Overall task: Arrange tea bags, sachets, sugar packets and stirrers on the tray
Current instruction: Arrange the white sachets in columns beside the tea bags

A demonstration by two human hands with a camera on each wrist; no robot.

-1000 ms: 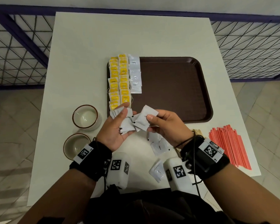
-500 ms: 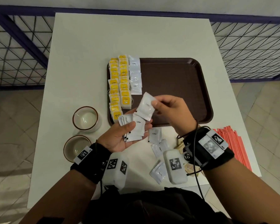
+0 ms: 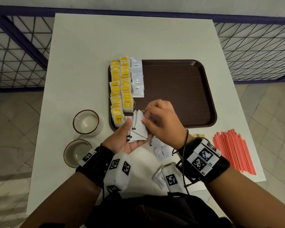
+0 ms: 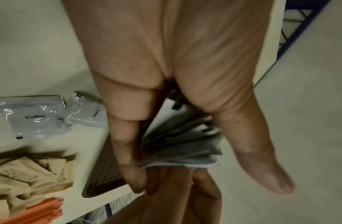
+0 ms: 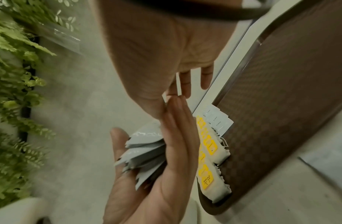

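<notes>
My left hand (image 3: 130, 129) lies palm up at the brown tray's (image 3: 204, 102) near left corner. It holds a fan of white coffee sachets (image 3: 139, 129), thumb pressed on top. My right hand (image 3: 146, 116) reaches over from the right and pinches the edge of the top sachet. The left wrist view shows the same fan (image 4: 181, 144) between thumb and fingers. On the tray's left side lie two columns of yellow tea bags (image 3: 121, 89) and a column of coffee sachets (image 3: 137, 79). Red stirrers (image 3: 234, 150) lie on the table to the right.
Loose coffee sachets (image 3: 161, 152) and brown sugar packets (image 3: 198, 135) lie on the table under my right wrist. Two cups (image 3: 86, 121) (image 3: 76, 152) stand left of the tray. A blue metal railing (image 3: 23, 40) runs behind the table.
My right hand, which had lifted one sachet over the tray's near edge, has come back down to the fan in my left hand. The sachet column on the tray looks unchanged.
</notes>
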